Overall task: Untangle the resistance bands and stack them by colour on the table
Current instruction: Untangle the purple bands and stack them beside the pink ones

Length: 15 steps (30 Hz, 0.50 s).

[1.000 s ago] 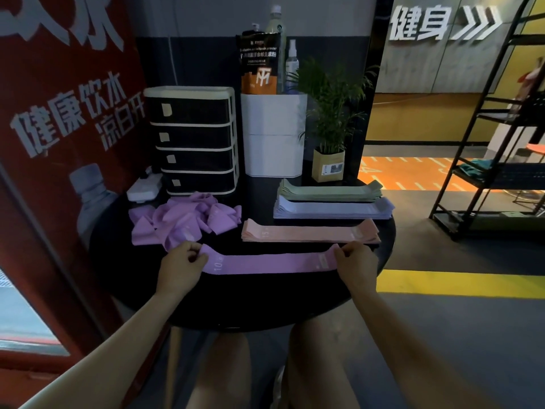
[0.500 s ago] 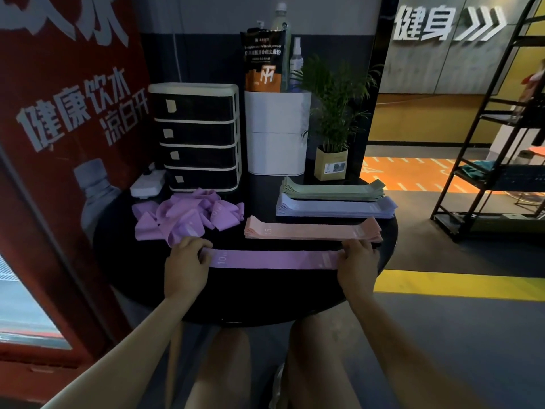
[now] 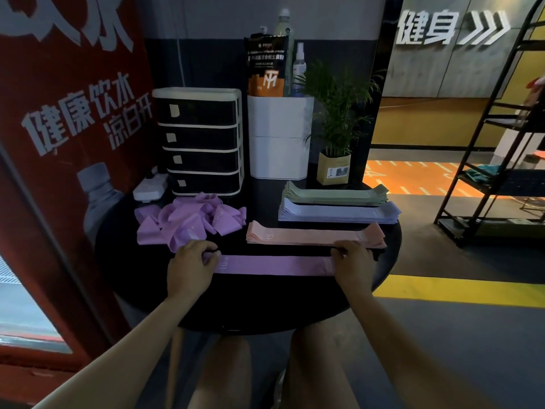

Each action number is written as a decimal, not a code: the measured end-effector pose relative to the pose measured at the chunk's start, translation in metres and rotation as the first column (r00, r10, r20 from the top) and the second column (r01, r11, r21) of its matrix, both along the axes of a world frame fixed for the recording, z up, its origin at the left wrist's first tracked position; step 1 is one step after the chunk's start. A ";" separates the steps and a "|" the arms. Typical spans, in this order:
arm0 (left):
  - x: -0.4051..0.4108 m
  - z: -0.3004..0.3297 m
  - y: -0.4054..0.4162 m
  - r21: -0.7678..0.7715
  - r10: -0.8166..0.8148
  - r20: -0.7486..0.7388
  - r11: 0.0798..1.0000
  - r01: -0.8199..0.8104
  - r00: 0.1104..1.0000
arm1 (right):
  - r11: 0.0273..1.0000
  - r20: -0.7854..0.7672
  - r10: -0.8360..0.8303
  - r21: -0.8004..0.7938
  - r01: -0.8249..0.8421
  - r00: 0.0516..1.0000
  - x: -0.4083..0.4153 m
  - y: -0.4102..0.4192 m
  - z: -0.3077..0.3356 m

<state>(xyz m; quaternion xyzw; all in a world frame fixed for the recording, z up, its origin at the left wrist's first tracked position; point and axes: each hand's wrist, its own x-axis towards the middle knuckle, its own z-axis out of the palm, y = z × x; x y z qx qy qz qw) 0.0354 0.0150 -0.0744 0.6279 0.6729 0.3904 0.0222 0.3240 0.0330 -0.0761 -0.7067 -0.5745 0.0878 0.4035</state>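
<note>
Purple band flat on table — both hands pinching its ends

Left hand and right hand level, well apart, fingers curled in a pinching grip, forearms reaching forward

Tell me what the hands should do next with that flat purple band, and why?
Probably let go of the flat purple rubber band. The left hand and right hand each pinch one end, and it already lies straight on the round black table, below the pink band stack. Then reach for the tangled purple heap, which looks unsorted.
</note>
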 end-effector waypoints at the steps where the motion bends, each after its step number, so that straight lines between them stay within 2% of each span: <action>1: 0.000 0.002 0.004 0.001 -0.011 -0.001 1.000 0.011 1.000 | 1.000 -0.020 0.021 0.007 -0.021 1.000 -0.006 0.002 0.005; 5: -0.002 0.013 0.027 -0.022 -0.031 0.008 0.999 0.032 0.999 | 0.981 -0.096 0.190 -0.018 -0.192 0.977 -0.042 0.018 0.024; 8: -0.007 0.021 0.044 -0.016 -0.030 -0.046 0.999 0.030 0.998 | 0.949 -0.148 0.306 -0.031 -0.314 0.940 -0.071 0.038 0.034; 15: -0.028 0.027 0.085 -0.042 -0.006 -0.142 0.999 0.000 0.990 | 0.849 -0.101 0.517 -0.068 -0.524 0.850 -0.133 0.090 0.053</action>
